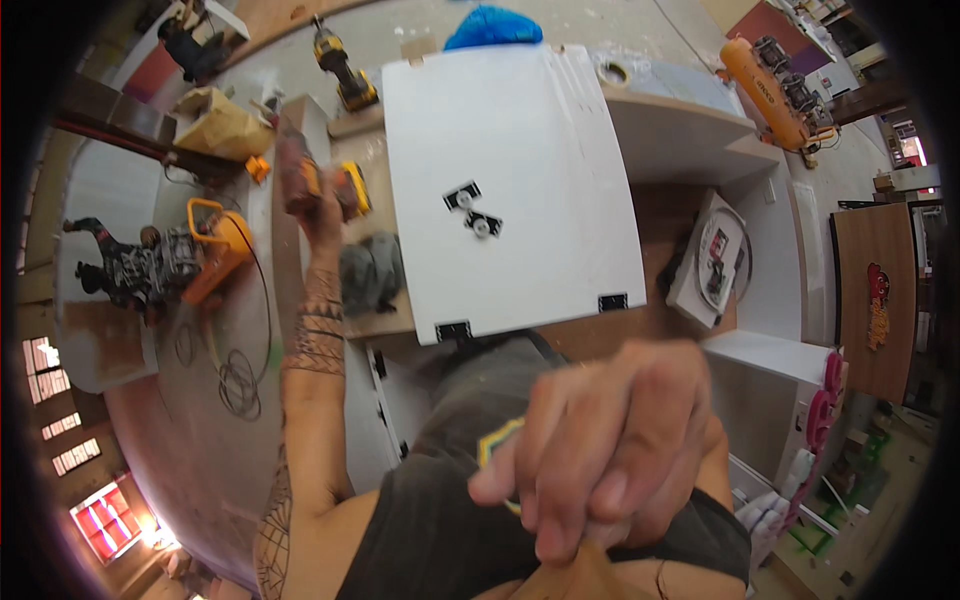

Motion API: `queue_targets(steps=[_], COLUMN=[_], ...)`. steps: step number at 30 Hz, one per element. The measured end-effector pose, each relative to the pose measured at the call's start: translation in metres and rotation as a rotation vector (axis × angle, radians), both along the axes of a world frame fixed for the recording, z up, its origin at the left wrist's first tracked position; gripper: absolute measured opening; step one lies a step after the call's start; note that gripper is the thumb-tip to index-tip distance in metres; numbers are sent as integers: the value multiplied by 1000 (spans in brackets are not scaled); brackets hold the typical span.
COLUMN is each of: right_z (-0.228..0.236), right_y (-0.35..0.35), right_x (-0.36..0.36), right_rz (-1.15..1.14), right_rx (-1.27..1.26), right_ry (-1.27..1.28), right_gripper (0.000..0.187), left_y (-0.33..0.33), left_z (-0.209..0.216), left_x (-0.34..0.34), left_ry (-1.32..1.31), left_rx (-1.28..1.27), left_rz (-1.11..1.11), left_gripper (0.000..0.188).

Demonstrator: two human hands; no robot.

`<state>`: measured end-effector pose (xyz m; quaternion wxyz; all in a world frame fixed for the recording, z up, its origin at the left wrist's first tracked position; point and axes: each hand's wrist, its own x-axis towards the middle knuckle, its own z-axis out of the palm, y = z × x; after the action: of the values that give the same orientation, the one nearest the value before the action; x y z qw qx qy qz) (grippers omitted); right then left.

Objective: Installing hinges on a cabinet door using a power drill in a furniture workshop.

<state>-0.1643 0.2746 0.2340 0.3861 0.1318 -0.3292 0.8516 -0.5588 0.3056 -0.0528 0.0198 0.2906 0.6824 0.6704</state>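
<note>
A white panel (510, 130) lies before me, with two loose black hinge pieces (482, 224) near its middle. Along its near edge sit a black hinge fitting (453, 331) at the left and another black fitting (613, 302) at the right. My left hand (322, 222) reaches out beside the panel, closed around a worn reddish power tool (297, 172). Right by that hand is a yellow-and-black piece (354, 190), whose link to the tool I cannot make out. Close to the camera, my right hand (620, 440) is raised in front of my chest, fingers curled; anything inside them is hidden.
A yellow-and-black cordless drill (343, 70) stands beyond the panel's left corner. Farther back are a blue plastic bag (493, 28) and a tape roll (612, 73). Grey cloth (370, 275) lies left, a white box (710, 260) right. Orange compressors (765, 95) flank the workspace.
</note>
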Motion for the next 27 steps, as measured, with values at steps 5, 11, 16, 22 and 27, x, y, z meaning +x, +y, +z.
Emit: queue_targets(steps=[5, 11, 16, 22, 27], right_z=[-21, -164, -283, -315, -317], right_y=[51, 65, 30, -30, -65], right_x=[12, 5, -11, -20, -23], right_rz=[274, 54, 281, 415, 352], right_rx=[50, -198, -617, -877, -948], right_ry=[78, -986, -962, -761, -603], right_gripper=[12, 23, 31, 22, 21], left_y=[-43, -161, -236, -256, -287], left_z=[99, 105, 42, 38, 14], left_x=[49, 137, 206, 235, 228], left_ry=[-49, -198, -247, 135, 229], left_rx=[76, -67, -441, -664, -555], left_rz=[-169, -364, -343, -493, -554], left_gripper=[34, 30, 12, 20, 28])
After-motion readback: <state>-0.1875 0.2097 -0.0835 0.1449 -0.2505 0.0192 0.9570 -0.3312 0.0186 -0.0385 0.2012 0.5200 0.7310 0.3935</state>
